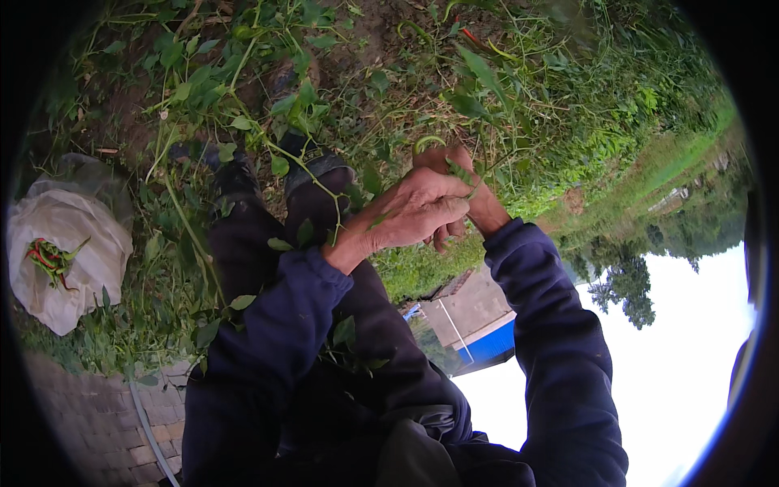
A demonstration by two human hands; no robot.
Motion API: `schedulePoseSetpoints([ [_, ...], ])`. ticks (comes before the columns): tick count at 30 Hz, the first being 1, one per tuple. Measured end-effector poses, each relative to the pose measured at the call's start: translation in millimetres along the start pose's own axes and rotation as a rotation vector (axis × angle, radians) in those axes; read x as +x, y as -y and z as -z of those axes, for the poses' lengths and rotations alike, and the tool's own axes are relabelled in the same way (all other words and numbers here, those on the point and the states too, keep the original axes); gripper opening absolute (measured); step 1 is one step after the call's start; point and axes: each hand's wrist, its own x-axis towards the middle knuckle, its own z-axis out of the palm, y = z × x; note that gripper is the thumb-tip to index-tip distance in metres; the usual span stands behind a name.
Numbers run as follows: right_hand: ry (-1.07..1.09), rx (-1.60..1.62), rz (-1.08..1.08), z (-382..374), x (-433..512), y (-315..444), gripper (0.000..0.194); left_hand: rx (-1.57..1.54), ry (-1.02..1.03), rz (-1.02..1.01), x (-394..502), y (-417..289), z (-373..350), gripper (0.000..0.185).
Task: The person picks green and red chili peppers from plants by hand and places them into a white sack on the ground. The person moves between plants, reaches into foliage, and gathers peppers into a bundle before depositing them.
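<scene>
My left hand (pixel 411 210) reaches in from the left, its thumb and fingers pinched on a thin green stem of a chili pepper plant (pixel 487 164). Behind and partly covered by it is my right hand (pixel 481 192), with curled fingers; whether they hold anything is hidden. A curved green chili pepper (pixel 429 141) shows right at the upper edge of the right hand. Leaves lie against both hands. At far left, a whitish plastic bag (pixel 91 243) stands open with red and green chili peppers (pixel 52 259) inside.
A long leafy branch (pixel 286 152) crosses over my legs and boots. More chilies, one of them red (pixel 470 35), hang or lie at the top. Brick paving (pixel 115 426) with a grey hose (pixel 149 426) is at lower left. A building with a blue part (pixel 487 348) stands in the distance.
</scene>
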Motion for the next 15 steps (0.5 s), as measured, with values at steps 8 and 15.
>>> schedulePoseSetpoints([
  [8, 0.134, -0.42, -0.042, -13, -40, 20, 0.018, 0.008, -0.025, 0.03, -6, -7, 13, 0.041],
  [15, -0.116, 0.064, -0.462, -37, -100, 79, 0.022, 0.222, -0.402, -0.171, -4, -9, 16, 0.031],
])
